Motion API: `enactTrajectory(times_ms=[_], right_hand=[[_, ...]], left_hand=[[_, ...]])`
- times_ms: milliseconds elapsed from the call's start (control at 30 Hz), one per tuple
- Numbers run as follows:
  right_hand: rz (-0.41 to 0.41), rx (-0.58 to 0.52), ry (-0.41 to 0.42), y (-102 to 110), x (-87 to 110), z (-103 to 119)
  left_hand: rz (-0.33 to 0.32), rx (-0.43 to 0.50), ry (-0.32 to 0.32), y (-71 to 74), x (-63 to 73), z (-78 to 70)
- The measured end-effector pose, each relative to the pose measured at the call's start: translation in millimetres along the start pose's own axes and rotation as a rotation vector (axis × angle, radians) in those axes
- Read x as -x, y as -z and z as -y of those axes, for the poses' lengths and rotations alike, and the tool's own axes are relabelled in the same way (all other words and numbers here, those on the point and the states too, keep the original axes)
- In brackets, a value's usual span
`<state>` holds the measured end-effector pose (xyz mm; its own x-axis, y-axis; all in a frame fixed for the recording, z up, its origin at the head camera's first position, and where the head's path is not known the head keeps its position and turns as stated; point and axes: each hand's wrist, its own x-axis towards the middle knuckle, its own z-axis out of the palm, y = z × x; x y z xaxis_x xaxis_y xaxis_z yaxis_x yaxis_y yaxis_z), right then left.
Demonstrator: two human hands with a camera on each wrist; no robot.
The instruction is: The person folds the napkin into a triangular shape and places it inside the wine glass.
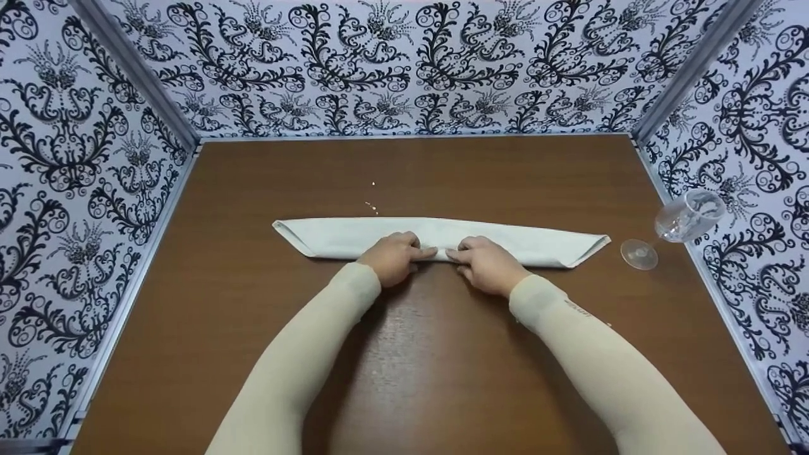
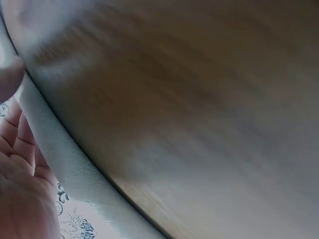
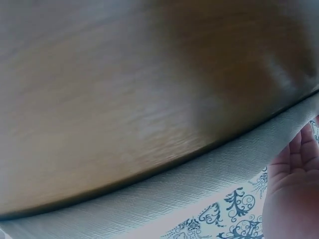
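A white cloth napkin, folded into a long flat band, lies across the middle of the table. Its two ends are slanted, with layers showing at the corners. Just left of its middle, my left hand pinches the near edge, fingers over the top. My right hand grips the same edge a little further right, its fingers pointing toward the left hand. Both wrist views show the cloth's edge close up, with the left palm and right palm beside it; some fingertips are hidden.
A clear stemmed wine glass stands at the right side of the brown table, near the wall and past the napkin's right end. Small white specks lie behind the napkin. Patterned panels enclose the back and sides.
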<state>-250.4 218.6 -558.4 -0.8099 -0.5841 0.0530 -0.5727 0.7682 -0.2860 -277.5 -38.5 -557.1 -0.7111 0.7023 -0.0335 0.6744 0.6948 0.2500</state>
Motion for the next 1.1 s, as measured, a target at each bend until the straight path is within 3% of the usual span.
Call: enactTrajectory(times_ms=[333,700,1100], right_hand=[[0.013,-0.015,-0.029,-2,-1.6,0],[-0.049,0.014,0.007,-3,-4.0,2],[-0.056,0.088,-0.026,-2,-9.5,6]], left_hand=[[0.084,0.014,0.054,4.7,-1.8,-3.8],[0.051,0.010,0.040,5.3,-1.7,-5.0],[-0.004,-0.009,0.063,2.7,-4.8,-6.7]])
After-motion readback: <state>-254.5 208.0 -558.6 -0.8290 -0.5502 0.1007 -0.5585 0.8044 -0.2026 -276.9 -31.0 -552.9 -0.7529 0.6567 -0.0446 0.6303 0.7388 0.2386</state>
